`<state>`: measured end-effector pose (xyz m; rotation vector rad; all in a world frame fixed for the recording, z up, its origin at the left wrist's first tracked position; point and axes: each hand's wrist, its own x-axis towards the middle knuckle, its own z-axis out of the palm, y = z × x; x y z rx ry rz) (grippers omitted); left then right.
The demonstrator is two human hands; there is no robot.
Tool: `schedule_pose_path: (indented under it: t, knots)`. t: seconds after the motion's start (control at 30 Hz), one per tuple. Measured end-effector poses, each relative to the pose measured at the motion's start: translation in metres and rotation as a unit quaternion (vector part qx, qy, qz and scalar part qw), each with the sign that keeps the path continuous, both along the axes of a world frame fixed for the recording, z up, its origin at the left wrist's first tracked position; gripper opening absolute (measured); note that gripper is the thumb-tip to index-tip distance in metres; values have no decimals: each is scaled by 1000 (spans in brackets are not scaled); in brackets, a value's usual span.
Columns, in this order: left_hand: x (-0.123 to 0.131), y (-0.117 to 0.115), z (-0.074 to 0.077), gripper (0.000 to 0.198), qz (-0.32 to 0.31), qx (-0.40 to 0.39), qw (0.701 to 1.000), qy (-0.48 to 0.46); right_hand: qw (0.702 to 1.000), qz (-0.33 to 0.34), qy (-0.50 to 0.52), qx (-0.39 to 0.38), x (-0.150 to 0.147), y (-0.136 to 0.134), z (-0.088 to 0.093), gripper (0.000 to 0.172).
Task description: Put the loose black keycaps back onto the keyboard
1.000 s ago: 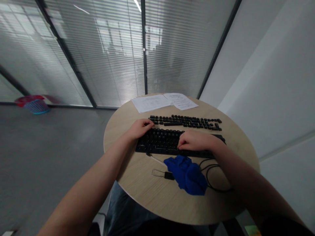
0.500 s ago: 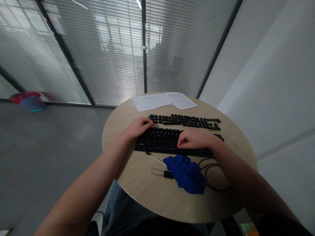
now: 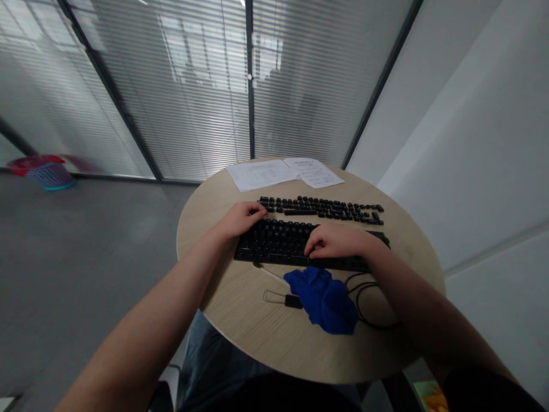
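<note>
A black keyboard lies across the round wooden table. My left hand rests at its far left corner, fingers curled over the edge. My right hand lies on the keys near the middle, fingers bent and pinched together over one key. Behind the keyboard lie rows of loose black keycaps. A crumpled blue cloth sits in front of the keyboard, with a wire keycap puller just left of it.
Two white paper sheets lie at the table's far edge. A black cable loops at the right of the cloth. Glass walls with blinds stand behind; a red and blue basket sits on the grey floor at far left.
My right hand has slid slightly left along the keys. The left hand stays at the keyboard's corner. The camera has tilted a little.
</note>
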<state>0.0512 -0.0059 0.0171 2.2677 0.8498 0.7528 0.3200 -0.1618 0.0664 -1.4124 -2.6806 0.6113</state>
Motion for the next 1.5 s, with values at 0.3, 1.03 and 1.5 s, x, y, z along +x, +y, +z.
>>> schedule_pose_path:
  t: [0.3, 1.03, 1.5]
  knots:
    - [-4, -9, 9, 28, -97, -23, 995, -13, 999, -15, -45, 22, -16, -3, -1, 13]
    - [-13, 0, 12, 17, -29, -25, 999, 0, 971, -222, -6, 83, 25, 75, 15, 20]
    - [-21, 7, 12, 20, 82, -16, 996, -28, 987, -25, -51, 152, -93, 45, 21, 15]
